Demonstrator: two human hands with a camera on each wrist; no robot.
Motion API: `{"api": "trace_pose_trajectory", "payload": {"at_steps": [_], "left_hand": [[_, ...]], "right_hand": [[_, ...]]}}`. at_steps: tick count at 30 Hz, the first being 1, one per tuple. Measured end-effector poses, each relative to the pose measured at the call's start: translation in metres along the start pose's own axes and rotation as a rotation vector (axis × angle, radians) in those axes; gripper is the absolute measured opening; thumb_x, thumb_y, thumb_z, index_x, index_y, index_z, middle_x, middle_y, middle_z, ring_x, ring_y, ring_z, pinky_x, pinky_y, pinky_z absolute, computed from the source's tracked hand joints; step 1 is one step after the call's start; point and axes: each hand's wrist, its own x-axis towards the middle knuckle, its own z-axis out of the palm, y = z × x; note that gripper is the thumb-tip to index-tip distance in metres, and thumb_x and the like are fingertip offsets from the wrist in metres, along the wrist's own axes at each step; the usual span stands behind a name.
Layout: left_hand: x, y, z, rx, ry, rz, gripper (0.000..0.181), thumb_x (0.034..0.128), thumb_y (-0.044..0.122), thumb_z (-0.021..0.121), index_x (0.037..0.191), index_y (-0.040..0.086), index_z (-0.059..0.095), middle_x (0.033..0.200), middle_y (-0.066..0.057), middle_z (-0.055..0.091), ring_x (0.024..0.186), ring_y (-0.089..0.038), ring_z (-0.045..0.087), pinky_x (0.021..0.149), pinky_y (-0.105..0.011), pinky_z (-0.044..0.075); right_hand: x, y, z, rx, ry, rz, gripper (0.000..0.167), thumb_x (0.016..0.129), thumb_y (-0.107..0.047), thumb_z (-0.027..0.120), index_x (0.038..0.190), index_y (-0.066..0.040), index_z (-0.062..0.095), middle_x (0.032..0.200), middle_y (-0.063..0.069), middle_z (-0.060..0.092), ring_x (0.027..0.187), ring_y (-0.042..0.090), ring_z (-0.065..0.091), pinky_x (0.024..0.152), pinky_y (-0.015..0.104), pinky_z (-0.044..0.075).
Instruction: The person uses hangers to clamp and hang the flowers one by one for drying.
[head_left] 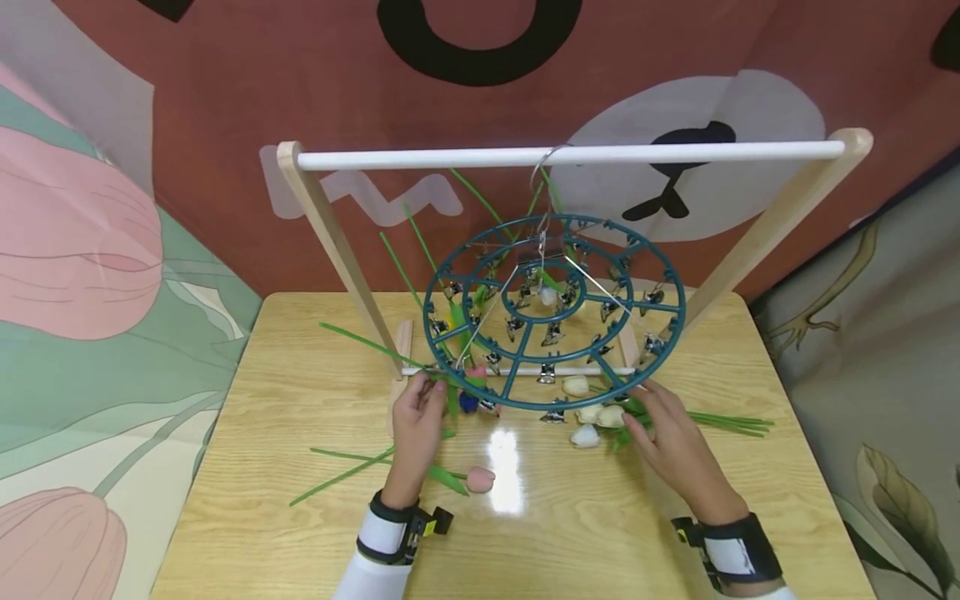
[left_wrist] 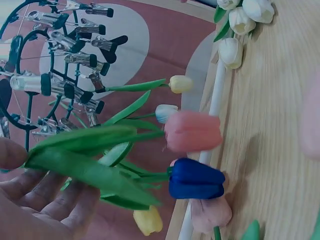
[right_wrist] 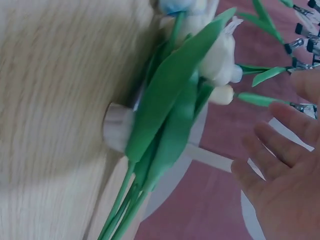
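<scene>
The bench (head_left: 600, 533) carries everything, its broad top leaving room to lay stems flat around the stand (head_left: 420, 158). That stand straddles the middle on two wooden legs, its white bar presumably set high so whatever hangs from it swings free of the wood.

From the bar the round hanger (head_left: 525, 406) is hooked near the centre, likely for balance. A bunch of white tulips (head_left: 610, 416) lies on the bench by the stand's right foot, stems pointing outward, probably to keep it near the person's reach.

The right hand (head_left: 675, 442) has its fingers apart beside that bunch, under the hanger's near rim; whether it touches either is unclear. The left hand (head_left: 415, 429) appears to pinch the pink tulip (left_wrist: 192, 131) between thumb and fingers at its leaves, below the hanger's left side, leaving the bloom unpressed. A blue tulip (left_wrist: 196, 178) sits just beside it.

A cream tulip (left_wrist: 180, 84) hangs head down, caught by its green end, which spares the petals. The metal clips (left_wrist: 30, 84) dangle around the rings, spaced presumably to keep blooms from crowding.
</scene>
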Motion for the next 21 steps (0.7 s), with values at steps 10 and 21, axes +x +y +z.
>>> {"api": "trace_pose_trajectory", "payload": {"at_steps": [10, 21], "left_hand": [[-0.009, -0.015, -0.037, 0.179, -0.136, 0.066, 0.021, 0.0998, -0.002, 0.061, 0.118, 0.001, 0.070, 0.118, -0.016, 0.073, 0.111, -0.021, 0.070, 0.091, -0.028, 0.061], [-0.031, -0.043, -0.111, 0.934, -0.417, -0.009, 0.050, 0.0742, -0.020, 0.062, 0.116, 0.004, 0.072, 0.119, -0.011, 0.070, 0.114, -0.036, 0.064, 0.091, -0.053, 0.058]], "right_hand": [[-0.001, 0.016, 0.002, -0.031, -0.016, 0.030, 0.048, 0.095, -0.014, 0.074, 0.137, 0.003, 0.057, 0.149, 0.031, 0.048, 0.135, 0.050, 0.046, 0.100, 0.071, 0.047], [-0.004, 0.029, 0.001, -0.035, -0.018, 0.039, 0.045, 0.096, -0.012, 0.073, 0.136, 0.004, 0.058, 0.150, 0.030, 0.048, 0.134, 0.051, 0.047, 0.099, 0.070, 0.047]]}}
